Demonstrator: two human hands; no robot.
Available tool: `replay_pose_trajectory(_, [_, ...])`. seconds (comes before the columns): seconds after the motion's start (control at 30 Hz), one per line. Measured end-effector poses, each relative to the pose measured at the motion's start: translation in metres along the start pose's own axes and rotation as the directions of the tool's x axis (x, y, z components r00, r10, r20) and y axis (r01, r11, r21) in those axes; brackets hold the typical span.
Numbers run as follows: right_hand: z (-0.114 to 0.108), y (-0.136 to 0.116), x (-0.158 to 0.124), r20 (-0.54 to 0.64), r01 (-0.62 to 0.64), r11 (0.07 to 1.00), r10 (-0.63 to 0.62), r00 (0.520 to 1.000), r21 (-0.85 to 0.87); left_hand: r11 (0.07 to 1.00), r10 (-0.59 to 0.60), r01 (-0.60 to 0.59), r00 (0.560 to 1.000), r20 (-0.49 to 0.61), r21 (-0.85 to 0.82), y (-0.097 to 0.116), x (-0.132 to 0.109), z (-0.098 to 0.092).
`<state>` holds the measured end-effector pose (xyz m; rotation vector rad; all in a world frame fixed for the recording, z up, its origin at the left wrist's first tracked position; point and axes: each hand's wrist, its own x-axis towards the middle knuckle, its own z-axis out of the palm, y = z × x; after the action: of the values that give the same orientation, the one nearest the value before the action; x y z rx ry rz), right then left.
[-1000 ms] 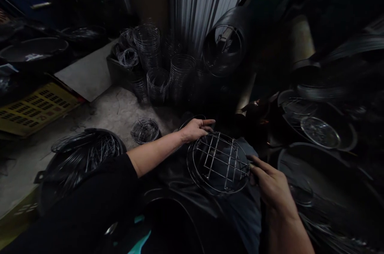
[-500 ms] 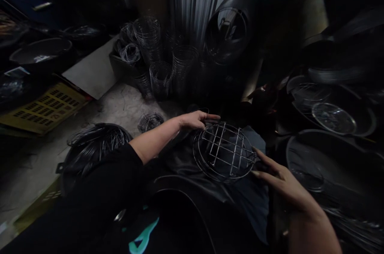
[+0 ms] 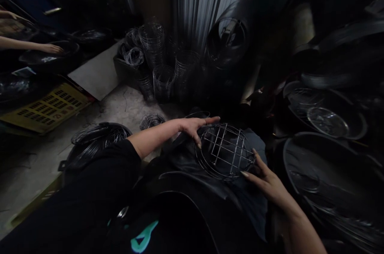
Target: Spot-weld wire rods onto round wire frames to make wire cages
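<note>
A stack of round wire racks [image 3: 229,150] with crossed bars on top lies over dark cloth in front of me. My left hand [image 3: 195,127] is at its upper left edge, thumb bent down over the rim and forefinger stretched along the far side. On the right edge, my right hand [image 3: 265,176] has its thumb and fingers around the rim. A thin wire ring [image 3: 198,113] shows faintly just beyond my left hand.
Round wire bundles [image 3: 151,121] and a black tub of wires [image 3: 100,140] stand left. Wire coils [image 3: 163,80] fill the back. Large black basins [image 3: 327,166] line the right. A yellow crate [image 3: 48,106] and another person's hand [image 3: 51,48] are at the left.
My left thumb has come down onto the rack's rim. My right hand has shifted left, further over the edge. Another person's arms have come into view at the upper left.
</note>
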<state>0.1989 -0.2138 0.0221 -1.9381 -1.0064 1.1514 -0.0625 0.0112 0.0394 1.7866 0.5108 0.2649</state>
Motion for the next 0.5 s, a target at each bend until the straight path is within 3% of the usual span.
replay_pose_trajectory(0.07, [-0.011,-0.004,-0.006,-0.067,-0.042,0.996,0.047,0.997,0.074,0.992,-0.040,0.010,0.971,-0.234,-0.128,0.004,-0.003,-0.019])
replay_pose_trajectory(0.13, [-0.023,-0.013,-0.012,-0.169,-0.057,0.986,0.083,0.982,0.154,0.955,-0.141,-0.010,0.865,-0.482,-0.298,0.015,-0.011,-0.042])
replay_pose_trajectory(0.2, [-0.031,-0.030,-0.017,-0.235,-0.015,0.979,0.064,0.970,0.203,0.892,-0.179,-0.126,0.784,-0.595,-0.434,0.034,-0.020,-0.062])
replay_pose_trajectory(0.23, [-0.032,-0.040,-0.018,-0.249,0.020,0.978,0.033,0.968,0.207,0.856,-0.156,-0.199,0.779,-0.607,-0.476,0.046,-0.025,-0.068])
replay_pose_trajectory(0.3, [-0.030,-0.062,-0.016,-0.270,0.116,0.976,-0.063,0.961,0.183,0.780,-0.093,-0.308,0.803,-0.588,-0.545,0.069,-0.031,-0.072])
replay_pose_trajectory(0.37, [-0.023,-0.081,-0.010,-0.244,0.209,0.968,-0.171,0.955,0.139,0.707,-0.084,-0.321,0.846,-0.526,-0.630,0.086,-0.031,-0.065])
replay_pose_trajectory(0.5, [-0.005,-0.103,0.006,-0.179,0.332,0.938,-0.311,0.933,0.099,0.599,-0.167,-0.124,0.947,-0.274,-0.791,0.094,-0.013,-0.031])
